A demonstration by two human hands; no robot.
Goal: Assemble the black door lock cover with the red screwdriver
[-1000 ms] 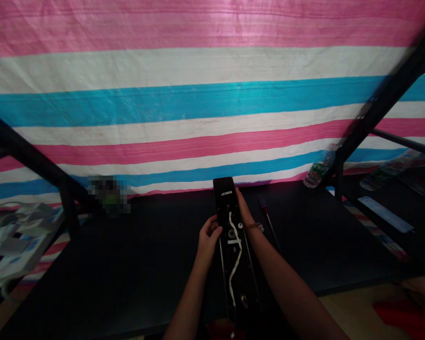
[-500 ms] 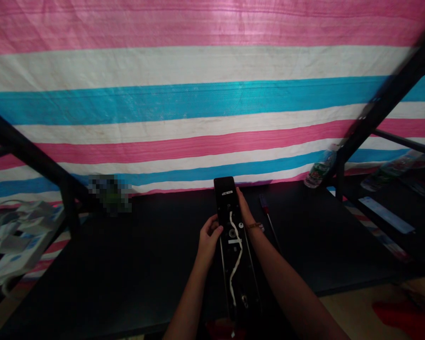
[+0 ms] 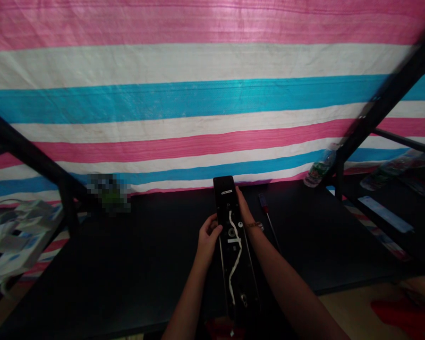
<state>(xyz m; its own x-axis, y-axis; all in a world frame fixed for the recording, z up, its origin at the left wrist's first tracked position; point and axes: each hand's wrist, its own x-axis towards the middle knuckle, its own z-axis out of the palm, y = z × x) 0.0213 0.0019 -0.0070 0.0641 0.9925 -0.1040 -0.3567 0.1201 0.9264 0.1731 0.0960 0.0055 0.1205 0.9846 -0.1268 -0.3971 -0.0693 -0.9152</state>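
A long, narrow black device (image 3: 239, 271) stands out in front of me, its near end close to the table's front edge. A wavy white cord (image 3: 238, 257) runs along its face, which also bears small labels and round fittings. My left hand (image 3: 208, 234) grips the left side, with the thumb on the edge and the fingers curled behind. Along the right side lies my right hand (image 3: 245, 210), its fingers mostly hidden behind the device. A screwdriver (image 3: 265, 208) with a dark and red handle rests on the table just right of my right hand.
The black table (image 3: 156, 274) backs onto a striped sheet (image 3: 198, 99). A plastic bottle (image 3: 318, 171) stands at the back right by a black frame post. White power strips with cables (image 3: 24, 236) sit at left, near a blurred-out item (image 3: 109, 193). A phone-like slab (image 3: 386, 214) lies at right.
Almost nothing differs. The whole view has shifted very slightly, while both hands keep the same hold on the black device.
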